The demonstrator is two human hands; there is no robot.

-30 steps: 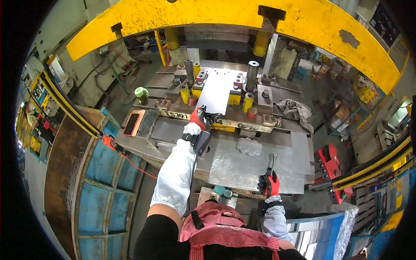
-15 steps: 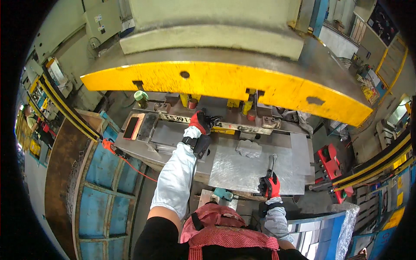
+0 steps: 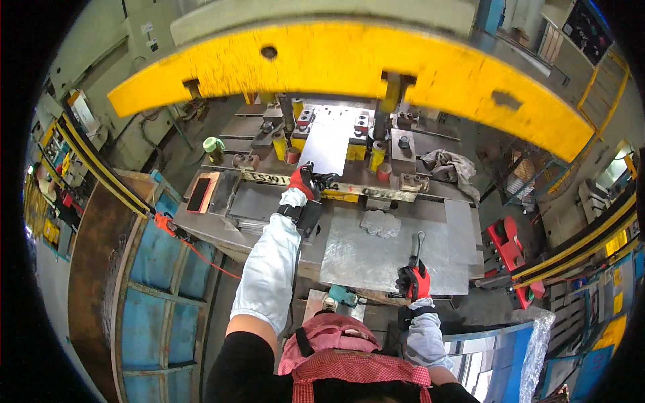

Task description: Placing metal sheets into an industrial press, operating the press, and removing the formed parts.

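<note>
My left hand, in a red and black glove, is at the near end of a narrow metal sheet lying in the press die. Its fingers point right and close over the sheet's near edge; the thumb is partly hidden. My right hand, gloved alike, is closed round a slim metal rod tool with a rounded looped end, held above a wide flat metal plate. A small stack of grey cut metal pieces lies on that plate, left of the tool.
Overhead hangs the yellow press ram. Stacked metal sheets and a phone lie at left. A green-lidded bottle stands behind them. At right are a grey rag and a red foot-pedal-like stand. A blue metal bin stands lower left.
The yellow ram has risen, uncovering the die posts and the narrow sheet between them. My left hand stays at the die's front edge. My right hand and its tool have barely shifted.
</note>
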